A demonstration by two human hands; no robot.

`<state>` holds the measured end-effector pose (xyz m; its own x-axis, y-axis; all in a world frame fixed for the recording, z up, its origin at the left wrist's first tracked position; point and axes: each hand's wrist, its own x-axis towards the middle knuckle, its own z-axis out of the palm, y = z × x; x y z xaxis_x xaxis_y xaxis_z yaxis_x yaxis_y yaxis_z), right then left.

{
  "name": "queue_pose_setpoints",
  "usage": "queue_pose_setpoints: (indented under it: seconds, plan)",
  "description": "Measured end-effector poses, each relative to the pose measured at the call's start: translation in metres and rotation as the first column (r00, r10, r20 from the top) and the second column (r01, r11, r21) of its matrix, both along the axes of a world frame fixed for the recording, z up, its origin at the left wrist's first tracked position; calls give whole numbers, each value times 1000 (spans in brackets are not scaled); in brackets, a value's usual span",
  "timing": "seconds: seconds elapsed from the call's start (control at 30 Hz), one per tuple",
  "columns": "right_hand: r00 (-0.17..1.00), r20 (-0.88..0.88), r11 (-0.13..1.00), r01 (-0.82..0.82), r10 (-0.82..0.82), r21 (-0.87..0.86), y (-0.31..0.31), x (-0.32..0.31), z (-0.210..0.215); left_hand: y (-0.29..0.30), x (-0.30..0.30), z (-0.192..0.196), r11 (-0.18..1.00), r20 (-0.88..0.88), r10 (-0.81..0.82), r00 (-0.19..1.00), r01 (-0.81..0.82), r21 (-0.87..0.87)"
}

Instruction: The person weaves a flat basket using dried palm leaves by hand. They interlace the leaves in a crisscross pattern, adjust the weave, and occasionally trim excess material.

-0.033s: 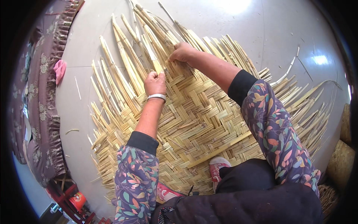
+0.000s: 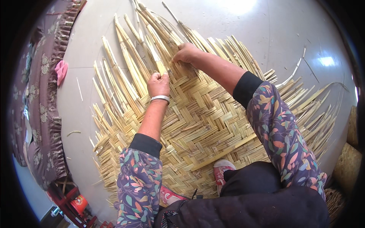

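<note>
Your left hand [image 2: 158, 84] is clenched on a reed strip [image 2: 156, 60]; your right hand [image 2: 185, 53] pinches strips at the woven mat's [image 2: 205, 121] far edge.

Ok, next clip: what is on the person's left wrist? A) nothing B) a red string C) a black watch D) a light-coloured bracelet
D: a light-coloured bracelet circles the wrist just below the left hand, which grips a strip of the woven mat.

A woven mat [image 2: 205, 125] lies on the floor [image 2: 273, 34]; both hands sit at its far edge, left hand [image 2: 158, 84] nearer than right hand [image 2: 186, 52].
</note>
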<state>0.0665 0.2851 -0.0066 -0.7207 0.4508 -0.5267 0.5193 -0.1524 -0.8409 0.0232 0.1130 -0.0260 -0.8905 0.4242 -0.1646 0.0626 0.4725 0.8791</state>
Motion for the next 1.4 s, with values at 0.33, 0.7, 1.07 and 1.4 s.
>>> queue_pose_setpoints:
  seconds: [0.33, 0.7, 1.07, 1.4]
  plan:
    - [985, -172, 958, -32, -18, -283, 8, 13, 18, 3, -5, 25, 950, 170, -263, 950, 286, -129]
    - [974, -110, 978, 202, -196, 52, 4, 49, 45, 6, -21, 16, 949, 401, -283, 871, 314, -12]
    - [907, -264, 871, 398, -327, 288, -22, 76, 14, 7, -12, 22, 918, 252, -313, 916, 360, -169]
    - [890, -218, 915, 402, -400, -38, -6, 75, 26, 17, -4, 26, 903, 187, -265, 946, 311, -297]
